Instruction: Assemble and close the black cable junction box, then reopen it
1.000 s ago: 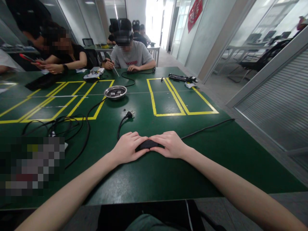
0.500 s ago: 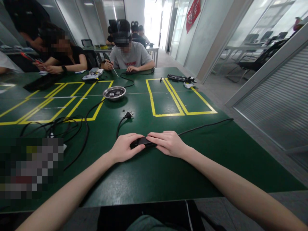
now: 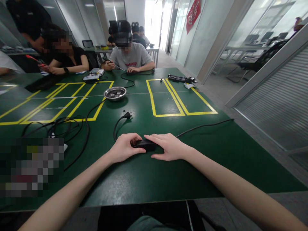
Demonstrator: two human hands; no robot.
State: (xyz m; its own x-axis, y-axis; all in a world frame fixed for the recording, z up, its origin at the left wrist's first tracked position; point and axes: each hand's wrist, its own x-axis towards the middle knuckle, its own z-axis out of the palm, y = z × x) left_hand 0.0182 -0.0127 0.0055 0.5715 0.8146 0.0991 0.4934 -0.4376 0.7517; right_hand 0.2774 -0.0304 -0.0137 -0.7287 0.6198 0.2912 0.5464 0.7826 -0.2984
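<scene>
A black power adapter (image 3: 147,145) sits on the green table (image 3: 144,179) in front of me, partly covered by my hands. Its left end is between the curved fingers and thumb of my left hand (image 3: 124,147). My right hand (image 3: 169,147) has its fingers stretched over the adapter's right end, while its thumb stands apart, lower down. From behind my left hand a black cord curves up to a plug (image 3: 128,115) lying on the table. Another black cord (image 3: 204,125) runs from behind my right hand toward the table's right edge.
A metal bowl (image 3: 115,93) with small metal parts stands further back. Coiled black cables (image 3: 64,126) lie at left, beside a blurred area. Yellow tape (image 3: 168,115) marks the table. A black tool-like object (image 3: 181,78) lies at the far right. Several people work across the table.
My right thumb has come away from the adapter and spread downward. The adapter shows more of its side now, and the plug has shifted slightly left.
</scene>
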